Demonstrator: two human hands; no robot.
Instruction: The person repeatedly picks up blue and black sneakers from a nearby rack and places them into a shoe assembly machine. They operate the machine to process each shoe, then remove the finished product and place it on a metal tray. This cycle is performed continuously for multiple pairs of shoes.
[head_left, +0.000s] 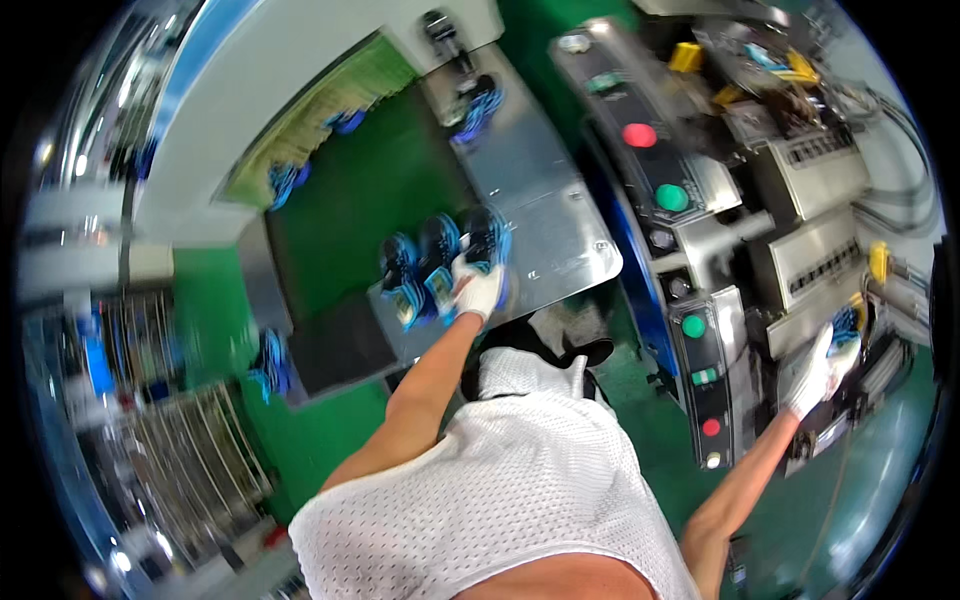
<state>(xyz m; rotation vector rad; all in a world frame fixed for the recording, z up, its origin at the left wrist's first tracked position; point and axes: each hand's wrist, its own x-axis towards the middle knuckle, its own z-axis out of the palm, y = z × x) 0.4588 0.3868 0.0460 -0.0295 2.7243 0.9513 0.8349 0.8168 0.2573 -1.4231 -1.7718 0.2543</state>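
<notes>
My left hand (pixel 480 288), in a white glove, is closed around the near end of a dark shoe with blue trim (pixel 488 232). This shoe is the rightmost of three standing side by side at the near end of the green belt; the middle shoe (pixel 438 245) and the left shoe (pixel 398 262) are close beside it. Far out to the right, my gloved right hand (pixel 818 376) grips another blue-trimmed shoe (pixel 848 322) at the machine. Motion blur and the glove hide part of that shoe and the fingertips.
The green conveyor belt (pixel 370 190) runs under a strip curtain (pixel 310 120), where more shoes sit. Another shoe (pixel 478 110) stands on the metal side table (pixel 535 160). At right, the machine's panel (pixel 655 165) carries red and green buttons. Wire racks (pixel 195 440) stand at left.
</notes>
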